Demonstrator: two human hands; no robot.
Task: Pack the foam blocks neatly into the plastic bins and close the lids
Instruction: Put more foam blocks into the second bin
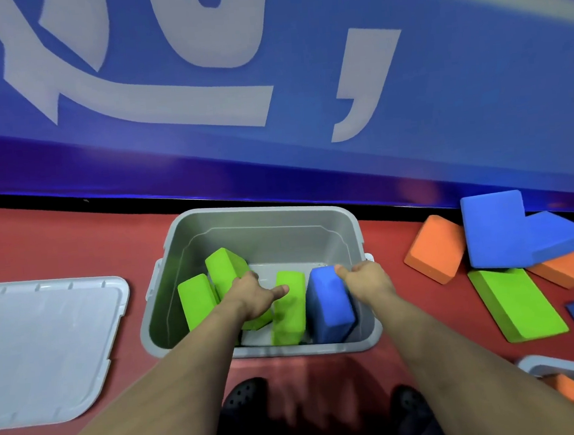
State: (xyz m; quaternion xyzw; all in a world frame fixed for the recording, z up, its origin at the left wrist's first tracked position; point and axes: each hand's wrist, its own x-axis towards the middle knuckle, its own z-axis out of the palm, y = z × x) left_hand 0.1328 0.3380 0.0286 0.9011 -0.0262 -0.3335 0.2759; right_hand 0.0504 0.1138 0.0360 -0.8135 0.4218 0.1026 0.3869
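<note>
Red floor [57, 242]: grey bin [265, 219], lid [48, 349] left; left grip [250, 295] on green block [226, 266], right grip [366, 279] on blue block [329, 310].

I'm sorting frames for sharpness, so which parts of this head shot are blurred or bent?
Head view: the bin, left hand and right hand are fairly sharp; the blue block pile at right smears at its edge; the shoes below are blurred; the wide lens bends the blue wall and the floor line.

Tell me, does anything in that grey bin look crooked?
Yes. One green block in the grey bin leans tilted under the left hand, while its neighbours stand on edge. The right hand grips the blue block.
</note>
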